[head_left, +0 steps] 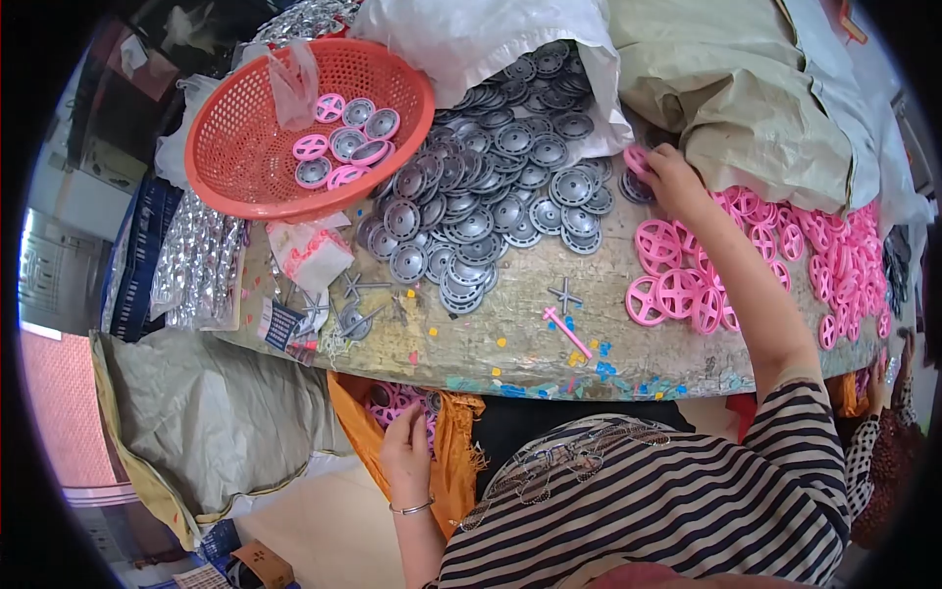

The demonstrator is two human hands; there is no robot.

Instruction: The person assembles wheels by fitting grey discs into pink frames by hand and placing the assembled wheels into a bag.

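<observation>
My right hand (675, 182) reaches across the table with its fingers closed on a pink plastic wheel (638, 161), just beside the opening of a large beige sack. Below that hand lies a loose group of pink spoked wheels (677, 293). To its left spreads a big heap of grey wheel discs (476, 211). My left hand (404, 454), wearing a bracelet, is down at the table's front edge over an orange sack (456, 422) with pink wheels inside. Its fingers point upward, loosely extended, and nothing shows in them.
A red perforated basket (221, 191) at the upper left holds several pink-and-grey wheels. A white sack (471, 44) spills the grey discs. More pink wheels (849, 260) pile up at the right. Grey cross-shaped pieces (565, 294) and a pink rod (569, 334) lie near the front edge of the table (461, 348).
</observation>
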